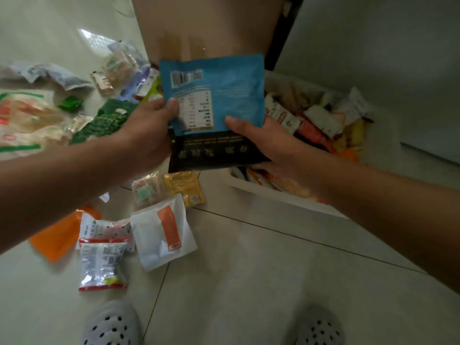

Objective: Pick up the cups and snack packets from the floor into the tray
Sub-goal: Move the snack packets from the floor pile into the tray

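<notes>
A blue snack packet (224, 90) with a barcode and label faces me, held up in the air between both hands. My left hand (149, 130) pinches its lower left edge with the thumb on top. My right hand (263, 143) grips its lower right corner together with a black packet (214, 153) lying under the blue one. The white tray (286, 195) sits on the floor to the right, under my right hand, filled with several packets. No cups are visible.
Several packets lie on the tiled floor at left: a green one (109, 120), a white one with an orange stripe (164, 232), an orange one (57, 237), a clear red-edged one (102, 265), a yellow one (185, 186). A brown cardboard box (209, 28) stands behind. My shoes show at the bottom.
</notes>
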